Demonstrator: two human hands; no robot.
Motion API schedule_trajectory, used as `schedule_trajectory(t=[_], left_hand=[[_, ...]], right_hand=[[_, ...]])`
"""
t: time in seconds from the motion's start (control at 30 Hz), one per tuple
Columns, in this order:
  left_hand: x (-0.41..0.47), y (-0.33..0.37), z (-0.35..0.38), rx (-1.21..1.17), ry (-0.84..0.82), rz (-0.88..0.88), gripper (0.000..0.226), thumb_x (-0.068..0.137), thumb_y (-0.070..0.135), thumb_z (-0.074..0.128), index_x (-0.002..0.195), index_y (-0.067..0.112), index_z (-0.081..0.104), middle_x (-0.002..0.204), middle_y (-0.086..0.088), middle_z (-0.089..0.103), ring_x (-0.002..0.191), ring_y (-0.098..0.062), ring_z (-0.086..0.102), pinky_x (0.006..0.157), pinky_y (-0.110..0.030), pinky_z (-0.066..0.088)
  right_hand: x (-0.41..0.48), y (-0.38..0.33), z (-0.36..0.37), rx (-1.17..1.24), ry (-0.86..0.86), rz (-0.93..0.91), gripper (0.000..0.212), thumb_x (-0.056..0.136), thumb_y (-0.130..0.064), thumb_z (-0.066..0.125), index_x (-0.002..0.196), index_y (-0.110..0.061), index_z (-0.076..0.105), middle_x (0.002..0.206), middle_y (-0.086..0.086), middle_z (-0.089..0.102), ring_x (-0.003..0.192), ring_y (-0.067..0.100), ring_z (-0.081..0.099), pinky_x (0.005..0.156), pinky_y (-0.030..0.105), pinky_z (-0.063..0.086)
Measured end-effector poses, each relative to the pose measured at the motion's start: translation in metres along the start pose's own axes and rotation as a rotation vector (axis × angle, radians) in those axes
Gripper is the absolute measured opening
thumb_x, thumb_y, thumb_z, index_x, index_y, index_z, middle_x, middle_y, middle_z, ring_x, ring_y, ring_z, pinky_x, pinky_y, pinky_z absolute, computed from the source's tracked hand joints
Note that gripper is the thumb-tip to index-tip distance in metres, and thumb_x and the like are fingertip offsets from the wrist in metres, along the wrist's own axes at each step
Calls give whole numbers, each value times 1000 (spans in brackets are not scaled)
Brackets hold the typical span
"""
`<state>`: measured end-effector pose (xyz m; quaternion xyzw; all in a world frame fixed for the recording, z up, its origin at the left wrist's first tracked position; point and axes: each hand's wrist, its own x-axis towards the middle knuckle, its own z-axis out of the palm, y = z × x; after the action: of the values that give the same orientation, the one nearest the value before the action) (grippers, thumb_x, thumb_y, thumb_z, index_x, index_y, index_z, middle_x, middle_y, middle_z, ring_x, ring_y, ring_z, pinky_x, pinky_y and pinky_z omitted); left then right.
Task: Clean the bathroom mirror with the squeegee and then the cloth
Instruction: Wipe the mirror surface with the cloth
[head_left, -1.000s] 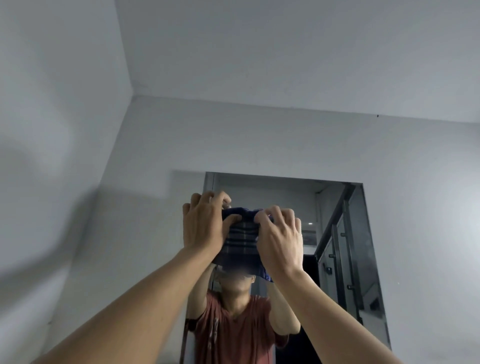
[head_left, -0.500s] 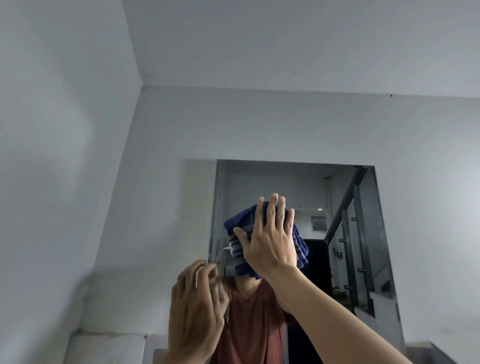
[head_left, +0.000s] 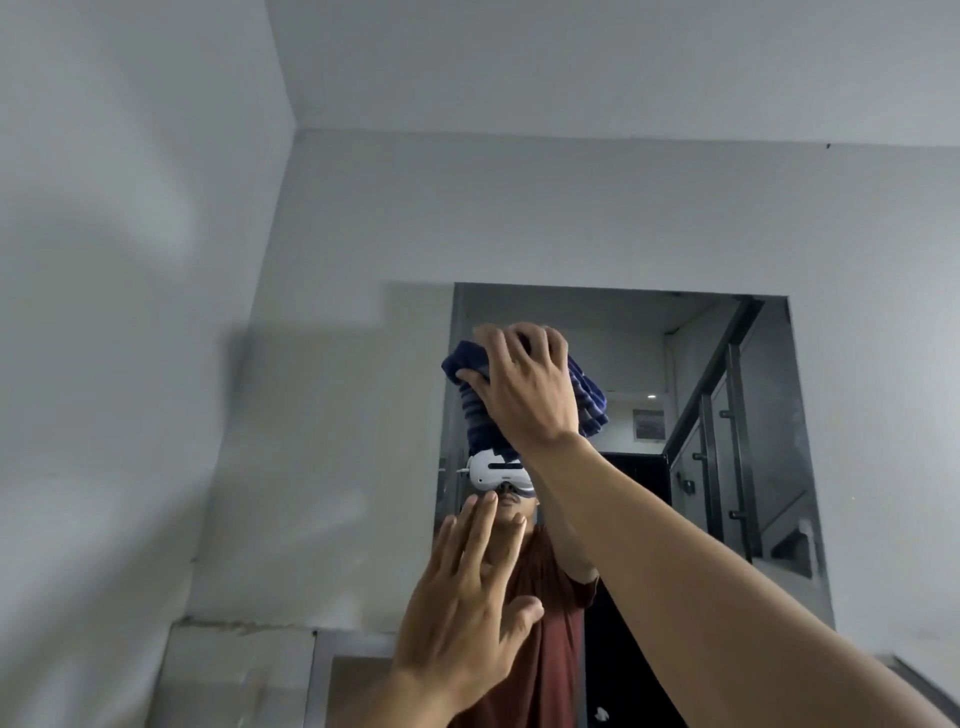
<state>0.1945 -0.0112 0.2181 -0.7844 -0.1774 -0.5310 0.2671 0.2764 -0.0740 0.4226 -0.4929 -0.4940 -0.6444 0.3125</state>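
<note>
The mirror (head_left: 727, 364) sits on the far wall (head_left: 571, 218), in the lower right half of the frame, with a side wall (head_left: 130, 312) filling the left and the ceiling (head_left: 571, 62) across the top. The right hand (head_left: 524, 384) lies at the mirror's upper left, pressed over the cloth (head_left: 589, 397), which is between palm and glass. The left hand (head_left: 467, 613) is below it, at bottom centre, in front of the mirror's lower left corner. A railing (head_left: 727, 415) shows reflected on the mirror's right side.
</note>
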Motion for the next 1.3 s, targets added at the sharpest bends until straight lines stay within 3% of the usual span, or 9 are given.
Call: schedule_trajectory(t=[0.07, 0.13, 0.27, 0.4, 0.73, 0.93, 1.0, 1.13, 1.3], left_hand=[[0, 1, -1, -18, -24, -7, 84, 91, 62, 52, 158, 17, 27, 166, -15, 15, 152, -31, 18, 119, -47, 31], [0, 2, -2, -9, -32, -18, 83, 91, 63, 50, 157, 17, 28, 165, -16, 18, 151, -31, 21, 118, -47, 32], [1, 3, -6, -11, -31, -38, 83, 91, 64, 49, 157, 19, 27, 166, -15, 17, 152, -27, 16, 121, -44, 25], [1, 5, -8, -27, -42, -47, 85, 92, 63, 49, 159, 21, 19, 167, -13, 12, 154, -25, 9, 122, -41, 18], [2, 6, -10, 2, -42, -41, 78, 92, 62, 49, 156, 20, 30, 163, -16, 25, 151, -31, 23, 121, -45, 25], [22, 1, -25, 7, 28, -48, 50, 93, 51, 54, 135, 23, 53, 142, -9, 48, 127, -30, 49, 103, -44, 44], [35, -2, -29, 6, 46, -59, 49, 93, 49, 54, 133, 21, 54, 140, -9, 48, 126, -30, 48, 101, -44, 44], [56, -7, -32, 1, 31, -79, 64, 93, 51, 57, 147, 19, 44, 155, -15, 37, 142, -33, 35, 115, -45, 37], [61, -11, -32, 7, -6, -90, 71, 92, 51, 59, 152, 20, 37, 159, -18, 32, 147, -34, 29, 118, -47, 34]], right_hand=[[4, -2, 1, 14, 12, -30, 32, 94, -43, 62, 103, -13, 58, 93, 5, 68, 95, 32, 61, 94, 46, 42], [0, -3, 3, 18, 1, -71, 32, 99, -42, 55, 98, -10, 61, 97, 8, 71, 99, 33, 64, 99, 47, 44], [-27, -10, 4, 35, -153, -98, 52, 105, -42, 33, 133, -5, 57, 146, 20, 53, 144, 40, 36, 121, 58, 21], [-32, -7, -4, -22, -276, -144, 70, 101, -53, 28, 154, -7, 34, 162, 18, 30, 153, 37, 14, 123, 59, 8], [9, 16, -4, -86, -303, -30, 67, 105, -51, 21, 160, -14, 16, 168, 13, 14, 155, 33, 3, 124, 57, 0], [13, 47, -11, -89, -277, 77, 67, 105, -53, 18, 161, -16, 12, 168, 13, 10, 155, 32, 0, 124, 55, -5], [11, 57, -16, -55, -257, 124, 65, 105, -51, 21, 159, -16, 16, 168, 15, 11, 155, 34, 1, 124, 55, -5], [5, 81, -26, -33, -239, 188, 58, 106, -47, 26, 154, -14, 27, 167, 18, 14, 155, 36, 3, 124, 58, -1], [-4, 120, -39, -52, -248, 219, 62, 106, -49, 23, 157, -15, 23, 168, 15, 12, 155, 33, 1, 124, 56, -2]])
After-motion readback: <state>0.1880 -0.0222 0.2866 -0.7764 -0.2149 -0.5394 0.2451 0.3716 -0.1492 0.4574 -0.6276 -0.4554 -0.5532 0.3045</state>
